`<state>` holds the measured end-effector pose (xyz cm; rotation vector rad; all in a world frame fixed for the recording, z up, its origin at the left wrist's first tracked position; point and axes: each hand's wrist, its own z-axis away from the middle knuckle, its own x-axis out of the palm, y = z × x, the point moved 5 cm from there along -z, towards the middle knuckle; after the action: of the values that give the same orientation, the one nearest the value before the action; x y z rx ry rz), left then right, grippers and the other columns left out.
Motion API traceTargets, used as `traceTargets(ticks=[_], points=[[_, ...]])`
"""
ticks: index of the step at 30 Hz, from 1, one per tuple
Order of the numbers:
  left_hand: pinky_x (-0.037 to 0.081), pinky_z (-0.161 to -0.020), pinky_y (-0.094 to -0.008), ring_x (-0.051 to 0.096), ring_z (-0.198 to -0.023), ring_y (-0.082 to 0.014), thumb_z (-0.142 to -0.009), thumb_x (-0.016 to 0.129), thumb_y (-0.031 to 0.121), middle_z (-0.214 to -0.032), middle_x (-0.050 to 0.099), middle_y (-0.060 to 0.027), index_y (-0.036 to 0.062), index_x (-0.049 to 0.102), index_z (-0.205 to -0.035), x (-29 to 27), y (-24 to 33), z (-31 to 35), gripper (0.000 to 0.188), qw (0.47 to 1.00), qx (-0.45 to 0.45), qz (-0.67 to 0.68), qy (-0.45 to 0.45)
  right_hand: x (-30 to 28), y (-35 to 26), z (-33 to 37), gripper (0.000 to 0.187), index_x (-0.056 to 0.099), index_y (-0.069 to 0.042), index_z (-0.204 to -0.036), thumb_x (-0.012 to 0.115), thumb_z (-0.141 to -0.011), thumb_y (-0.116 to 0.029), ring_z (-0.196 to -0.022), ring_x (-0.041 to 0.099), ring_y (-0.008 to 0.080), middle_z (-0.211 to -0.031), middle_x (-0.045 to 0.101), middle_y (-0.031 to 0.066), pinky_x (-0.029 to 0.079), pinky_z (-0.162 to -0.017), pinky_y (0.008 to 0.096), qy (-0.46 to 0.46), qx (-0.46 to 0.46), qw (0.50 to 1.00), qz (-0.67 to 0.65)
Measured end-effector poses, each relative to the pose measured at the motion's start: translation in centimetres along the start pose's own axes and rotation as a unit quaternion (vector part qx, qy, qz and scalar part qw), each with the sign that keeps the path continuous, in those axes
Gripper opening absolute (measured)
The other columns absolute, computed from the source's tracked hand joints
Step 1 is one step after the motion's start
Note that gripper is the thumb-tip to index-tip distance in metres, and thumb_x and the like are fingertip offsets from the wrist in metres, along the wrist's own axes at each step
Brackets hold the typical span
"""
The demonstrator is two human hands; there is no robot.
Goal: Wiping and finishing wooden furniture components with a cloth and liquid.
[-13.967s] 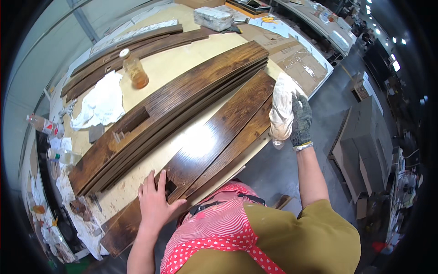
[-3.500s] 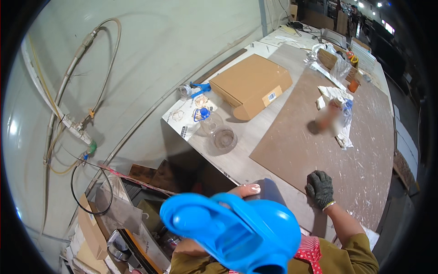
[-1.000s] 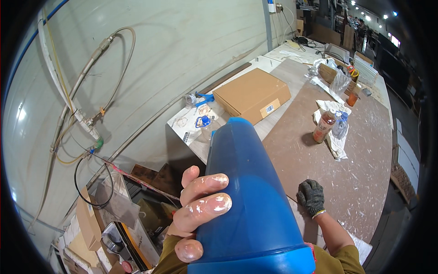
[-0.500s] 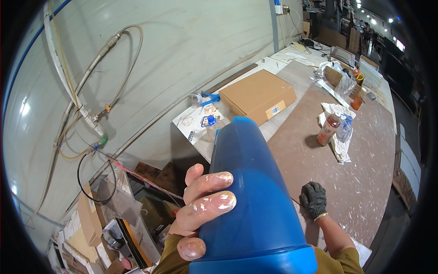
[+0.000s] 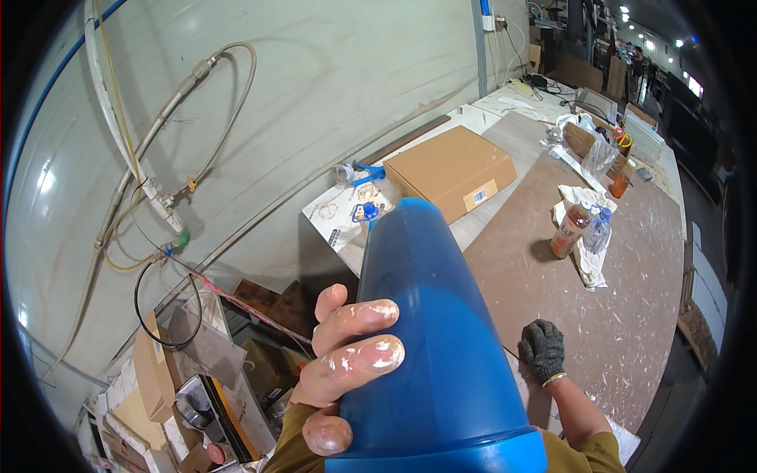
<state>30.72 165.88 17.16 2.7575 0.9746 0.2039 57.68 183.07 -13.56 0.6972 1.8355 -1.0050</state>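
Blue bottle held close, tilted, in a one-handed grip

Nearest, the blue bottle (image 5: pixel 434 339) fills the lower middle of the view, raised and slanted in front of the person. Its smooth wall and the white flecks on the fingertips could let it slip if the grip loosens; too steep a tilt might spill any contents. The left hand (image 5: pixel 347 363) has its bare fingers slightly spread and clamped around the bottle's left side; the rest of the grip is hidden.

Farther right, the right hand (image 5: pixel 541 351), in a dark grey glove, rests at the edge of the brown surface (image 5: pixel 623 331), fingers curled, palm hidden, so whether it holds anything cannot be told. Beyond it, a reddish drink bottle (image 5: pixel 568 232) stands by a white cloth (image 5: pixel 590 270), and a cardboard box (image 5: pixel 449 169) lies near the wall (image 5: pixel 339 71).
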Motion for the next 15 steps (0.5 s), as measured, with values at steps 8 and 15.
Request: traceTargets(ticks=[8,15], points=[[0.032,-0.103,-0.0569,0.059,-0.101,-0.0386,-0.090,0.055,0.036,-0.112,0.057,-0.0150,0.0266,0.036,-0.137,-0.14,0.35,0.02,0.052,1.000,0.013,-0.012,0.005,-0.54,-0.65,-0.26,0.036,0.059,-0.011,-0.105,0.064,-0.076,-0.030,-0.108,0.051,0.0346,-0.111,0.055,0.0132,0.039,-0.093,0.0464,-0.009,-0.003,1.000,-0.006],[0.031,-0.104,-0.0569,0.059,-0.101,-0.0384,-0.090,0.056,0.035,-0.112,0.057,-0.0143,0.0271,0.036,-0.138,0.02,0.13,-0.40,0.053,1.000,0.015,-0.018,0.005,0.05,0.04,-0.09,0.034,0.058,-0.011,-0.105,0.063,-0.078,-0.030,-0.109,0.051,0.0344,-0.112,0.055,0.0132,0.039,-0.093,0.0464,-0.003,-0.006,1.000,-0.005]])
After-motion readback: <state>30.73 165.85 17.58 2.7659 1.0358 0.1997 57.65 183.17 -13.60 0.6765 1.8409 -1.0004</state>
